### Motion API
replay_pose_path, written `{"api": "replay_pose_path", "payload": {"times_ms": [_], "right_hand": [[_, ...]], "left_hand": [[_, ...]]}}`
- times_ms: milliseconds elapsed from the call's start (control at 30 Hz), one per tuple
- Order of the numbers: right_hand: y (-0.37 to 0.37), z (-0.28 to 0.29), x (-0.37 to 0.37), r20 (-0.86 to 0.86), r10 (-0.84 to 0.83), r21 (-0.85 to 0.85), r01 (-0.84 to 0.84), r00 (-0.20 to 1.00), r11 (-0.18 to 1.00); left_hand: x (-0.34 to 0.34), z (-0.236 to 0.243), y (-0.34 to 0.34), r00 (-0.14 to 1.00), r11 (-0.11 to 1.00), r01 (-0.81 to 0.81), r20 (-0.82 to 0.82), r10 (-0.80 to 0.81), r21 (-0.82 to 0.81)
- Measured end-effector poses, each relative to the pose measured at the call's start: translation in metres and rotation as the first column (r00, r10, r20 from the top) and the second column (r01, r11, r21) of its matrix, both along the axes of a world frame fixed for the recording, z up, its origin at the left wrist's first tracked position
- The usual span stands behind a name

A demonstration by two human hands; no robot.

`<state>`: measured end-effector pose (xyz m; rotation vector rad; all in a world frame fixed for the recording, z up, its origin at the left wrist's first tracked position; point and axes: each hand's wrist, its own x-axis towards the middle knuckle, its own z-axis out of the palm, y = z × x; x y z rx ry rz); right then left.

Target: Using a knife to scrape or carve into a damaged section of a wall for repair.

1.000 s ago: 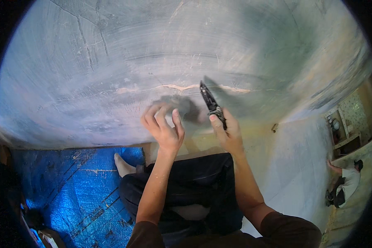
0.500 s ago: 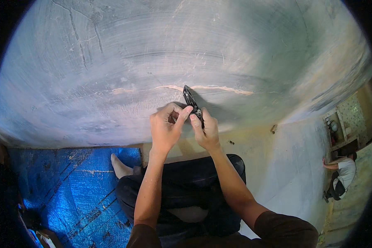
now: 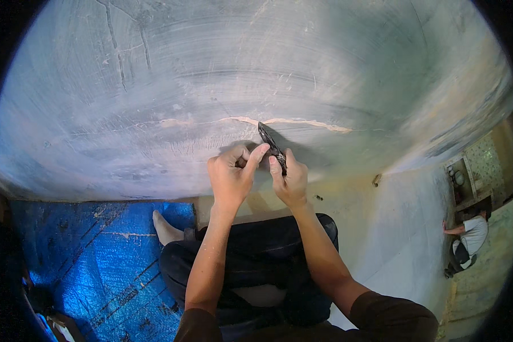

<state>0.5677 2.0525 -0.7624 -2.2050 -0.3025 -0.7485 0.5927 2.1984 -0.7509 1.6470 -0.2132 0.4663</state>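
A narrow black pointed tool [image 3: 271, 146] is gripped in my right hand [image 3: 291, 181], thumb pressed along its near end. Its tip meets a pale, filled-looking crack [image 3: 308, 122] in the blue-grey painted wall [image 3: 176, 85]. Beside it, my left hand [image 3: 231, 175] is closed, its fingers curled and the thumb against the tool's left side. The ends of the left fingers are partly hidden. Fine dust or paint marks show on my left hand and forearm. Shadows of the hands and tool fall on the wall.
My crossed legs [image 3: 256, 251] are below my hands. A blue sheet [image 3: 125, 251] covers the floor at left, under my light sock [image 3: 166, 229]. Far right, another person [image 3: 472, 236] in a light shirt touches a wall, near a recessed shelf [image 3: 460, 179].
The tool and my right hand have shifted slightly right, with the tip a little lower against the crack. My left hand moved slightly with them. The other person's posture changed somewhat.
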Motion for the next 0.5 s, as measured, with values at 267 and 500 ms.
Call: {"api": "replay_pose_path", "payload": {"times_ms": [267, 500], "right_hand": [[0.005, 0.012, -0.012, -0.072, -0.023, 0.02, 0.024, 0.997, 0.999], [0.004, 0.017, -0.007, -0.068, -0.012, -0.1, 0.005, 0.998, 0.995]], "left_hand": [[-0.005, 0.0, -0.005, 1.0, 1.0, 0.0, 0.016, 0.0, -0.028], [-0.004, -0.002, -0.005, 0.999, 0.994, 0.013, -0.041, -0.017, -0.107]]}}
